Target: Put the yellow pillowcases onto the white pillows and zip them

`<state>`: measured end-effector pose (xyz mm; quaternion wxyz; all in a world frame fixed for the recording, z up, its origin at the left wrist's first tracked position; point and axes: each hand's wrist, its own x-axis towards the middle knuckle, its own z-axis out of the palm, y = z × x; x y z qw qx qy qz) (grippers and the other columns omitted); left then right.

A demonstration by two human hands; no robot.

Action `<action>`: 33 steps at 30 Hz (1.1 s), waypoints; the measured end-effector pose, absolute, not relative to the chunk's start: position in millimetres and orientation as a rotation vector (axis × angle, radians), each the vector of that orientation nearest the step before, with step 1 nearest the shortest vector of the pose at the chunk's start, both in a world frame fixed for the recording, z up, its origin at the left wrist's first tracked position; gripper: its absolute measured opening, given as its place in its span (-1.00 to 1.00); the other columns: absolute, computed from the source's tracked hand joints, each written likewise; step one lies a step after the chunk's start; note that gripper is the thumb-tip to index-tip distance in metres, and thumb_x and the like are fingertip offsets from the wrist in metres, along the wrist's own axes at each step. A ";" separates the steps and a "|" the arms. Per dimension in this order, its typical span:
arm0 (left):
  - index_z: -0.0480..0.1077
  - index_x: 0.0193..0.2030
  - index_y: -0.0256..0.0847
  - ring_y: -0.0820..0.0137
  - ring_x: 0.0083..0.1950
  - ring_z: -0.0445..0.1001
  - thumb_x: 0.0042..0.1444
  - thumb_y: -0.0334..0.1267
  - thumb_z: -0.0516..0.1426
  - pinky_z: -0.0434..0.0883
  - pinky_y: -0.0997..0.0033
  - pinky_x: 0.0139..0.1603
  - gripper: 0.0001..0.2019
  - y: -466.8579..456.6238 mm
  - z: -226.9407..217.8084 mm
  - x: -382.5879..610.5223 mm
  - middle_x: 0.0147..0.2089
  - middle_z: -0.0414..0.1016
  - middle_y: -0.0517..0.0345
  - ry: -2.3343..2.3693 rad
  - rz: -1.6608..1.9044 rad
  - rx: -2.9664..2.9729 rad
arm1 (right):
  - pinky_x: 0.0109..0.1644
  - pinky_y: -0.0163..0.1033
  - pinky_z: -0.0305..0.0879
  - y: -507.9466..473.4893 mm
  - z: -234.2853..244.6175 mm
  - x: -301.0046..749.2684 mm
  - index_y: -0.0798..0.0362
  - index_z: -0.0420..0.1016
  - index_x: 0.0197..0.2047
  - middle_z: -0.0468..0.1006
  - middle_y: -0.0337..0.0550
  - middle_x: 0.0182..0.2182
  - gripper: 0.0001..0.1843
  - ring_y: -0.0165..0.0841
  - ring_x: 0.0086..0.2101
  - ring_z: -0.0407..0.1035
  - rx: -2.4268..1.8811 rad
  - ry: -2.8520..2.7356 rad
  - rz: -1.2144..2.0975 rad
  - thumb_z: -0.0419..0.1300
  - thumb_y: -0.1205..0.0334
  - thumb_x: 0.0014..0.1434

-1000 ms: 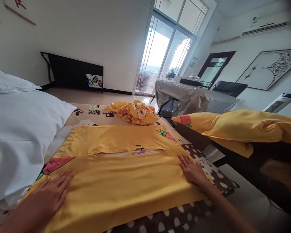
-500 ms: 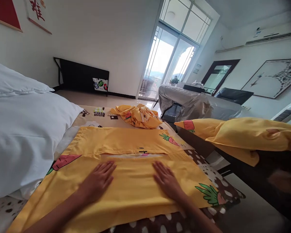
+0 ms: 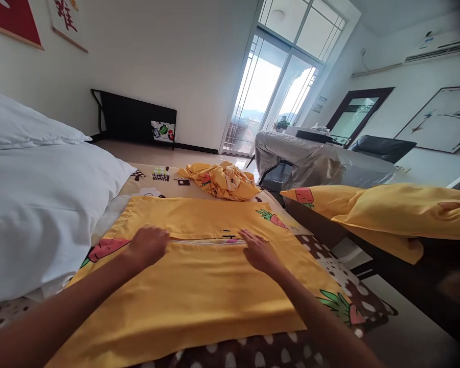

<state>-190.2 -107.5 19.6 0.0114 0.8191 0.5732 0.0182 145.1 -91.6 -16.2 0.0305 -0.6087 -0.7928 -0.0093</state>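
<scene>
Two hands have just come up to the slit of the yellow cover, and this is the main change. The left hand is near the left end of the slit, with its fingers bent inward; whether they pinch the edge of the cloth, I cannot tell. The right hand is near the right end of the slit, with its fingers stretched forward and not closed. The hands are well apart from each other. In my judgement, this means that the work now concerns the opening, and no longer the broad plain part of the cover.

Half a second ago, both hands were lying flat on the near part of the cover, below the slit; in the earliest picture they were wider apart, close to its two sides. The left hand has also changed its shape, from flat to curled. The cover itself remains spread on the bed, over the brown spotted sheet, and its slit looks still narrow. Beyond the cover, the crumpled yellow cloth has stayed in its place. To the left of the cover are the white pillows, and to its right the other yellow fabric; both appear the same as before.
</scene>
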 end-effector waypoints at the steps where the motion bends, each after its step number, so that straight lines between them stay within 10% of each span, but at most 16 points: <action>1: 0.46 -0.13 -0.45 0.07 0.00 0.48 0.05 -0.54 -0.10 0.35 0.04 0.02 -0.63 -92.5 21.9 -171.7 -0.07 0.51 -0.36 1.783 0.078 2.564 | 0.31 -0.12 -0.08 -77.9 -14.3 118.8 0.16 0.16 0.29 0.14 0.00 0.28 -0.38 -0.33 0.27 0.00 -1.788 -2.490 0.088 -0.11 0.37 0.13; 5: 0.23 0.23 -0.39 0.18 0.34 0.14 0.23 -0.39 -0.14 0.16 0.14 0.26 -0.55 -37.3 -12.8 -126.3 0.32 0.16 -0.22 1.739 0.114 2.516 | 0.26 -0.18 0.01 -28.4 -28.5 50.3 0.10 0.17 0.28 0.21 -0.04 0.25 -0.47 -0.38 0.24 0.07 -1.669 -2.545 0.279 -0.23 0.21 0.31; 14: -0.05 0.38 -0.10 0.25 0.44 -0.17 0.27 0.00 -0.26 -0.17 -0.09 0.36 -0.43 65.4 -75.7 -180.7 0.45 -0.18 0.05 1.929 0.144 2.293 | 0.33 -0.02 -0.24 81.4 -68.9 82.7 -0.08 -0.02 0.36 -0.09 -0.18 0.36 -0.37 -0.32 0.33 -0.23 -1.753 -2.519 0.347 -0.24 -0.13 0.31; 25: 0.05 0.35 -0.26 0.13 0.40 -0.01 0.25 -0.08 -0.28 -0.03 -0.12 0.31 -0.42 87.9 -94.8 -314.9 0.39 0.03 -0.10 2.447 0.158 2.171 | 0.32 0.09 -0.25 143.6 -78.9 288.0 -0.02 -0.17 0.40 -0.16 -0.15 0.37 -0.34 -0.24 0.33 -0.24 -2.440 -2.013 -0.146 -0.26 -0.07 0.30; 30: 0.37 0.08 -0.47 -0.05 0.28 0.18 0.13 -0.41 -0.16 0.03 -0.09 0.26 -0.54 90.9 -59.9 -290.6 0.22 0.27 -0.39 2.335 0.141 2.655 | 0.20 0.22 -0.12 127.0 -45.4 289.6 0.46 0.25 0.19 0.16 0.45 0.20 -0.45 0.08 0.22 0.01 -2.417 -1.907 -0.358 -0.16 0.32 0.22; 33: 0.47 -0.15 -0.38 -0.03 0.12 0.33 0.07 -0.48 -0.10 0.19 -0.04 0.14 -0.65 101.5 -36.7 -233.3 0.01 0.43 -0.35 2.048 0.204 2.699 | 0.16 0.02 -0.01 127.2 -32.4 240.2 0.32 0.44 0.01 0.37 0.34 0.06 -0.56 -0.02 0.11 0.18 -2.138 -2.180 -0.321 -0.13 0.39 0.20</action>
